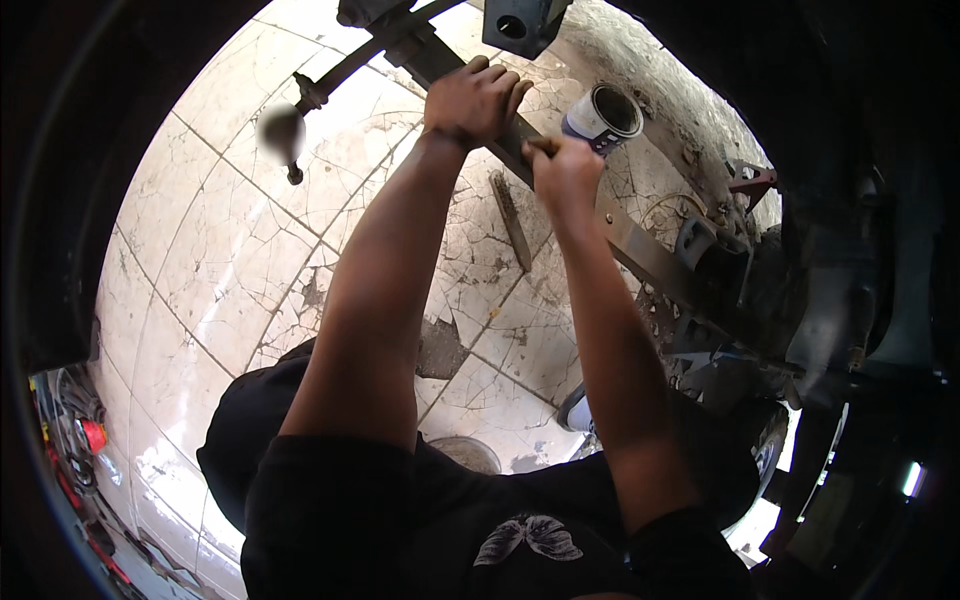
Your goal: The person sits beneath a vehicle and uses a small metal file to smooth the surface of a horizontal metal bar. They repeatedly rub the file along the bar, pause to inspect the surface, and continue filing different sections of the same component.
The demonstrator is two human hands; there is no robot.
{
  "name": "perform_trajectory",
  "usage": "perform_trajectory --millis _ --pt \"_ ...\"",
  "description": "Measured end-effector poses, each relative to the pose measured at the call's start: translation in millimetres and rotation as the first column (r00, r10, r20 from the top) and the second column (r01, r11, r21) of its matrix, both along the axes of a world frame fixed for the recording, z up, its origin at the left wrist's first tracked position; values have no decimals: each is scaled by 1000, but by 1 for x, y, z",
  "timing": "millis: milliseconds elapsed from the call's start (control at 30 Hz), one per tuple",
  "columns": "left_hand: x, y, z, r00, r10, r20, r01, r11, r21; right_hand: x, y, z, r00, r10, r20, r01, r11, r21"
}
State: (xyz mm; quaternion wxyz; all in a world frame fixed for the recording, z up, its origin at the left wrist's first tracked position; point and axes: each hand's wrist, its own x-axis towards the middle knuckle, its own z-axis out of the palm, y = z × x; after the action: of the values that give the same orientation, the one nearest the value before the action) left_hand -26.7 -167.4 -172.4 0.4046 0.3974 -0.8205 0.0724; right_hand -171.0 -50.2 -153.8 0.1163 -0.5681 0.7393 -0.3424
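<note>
A long, flat metal bar [640, 245] runs slantwise under my hands, from the upper middle down to the right. My left hand [475, 102] rests over its far part, fingers curled round the edge. Closer to me and further right, my right hand [567, 178] is closed in a fist beside the bar, thumb and forefinger together. Whatever it may grip is hidden. Just beyond the right hand is an open-topped can [604, 118], pale and dark blue, dark inside. A narrow, rough brown strip [511, 222] lies on the floor between my forearms.
A dark rod [350, 65] with a jointed end hangs at the upper left. Overhead, a dark bracket [522, 28] with a round hole juts in. Dark vehicle parts [850, 290] crowd the right. Cracked pale tiles [230, 220] cover the floor; red and dark items [85, 440] sit lower left.
</note>
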Motion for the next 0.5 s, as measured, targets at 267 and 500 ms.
perform_trajectory --millis 267,500 --pt "-6 -9 -7 1000 -14 27 15 998 -58 2 -24 -1 1000 1 -16 -3 994 -107" --pt "-4 -9 0 1000 -20 -3 20 999 -35 -9 -26 -7 995 13 -98 -20 997 -77"
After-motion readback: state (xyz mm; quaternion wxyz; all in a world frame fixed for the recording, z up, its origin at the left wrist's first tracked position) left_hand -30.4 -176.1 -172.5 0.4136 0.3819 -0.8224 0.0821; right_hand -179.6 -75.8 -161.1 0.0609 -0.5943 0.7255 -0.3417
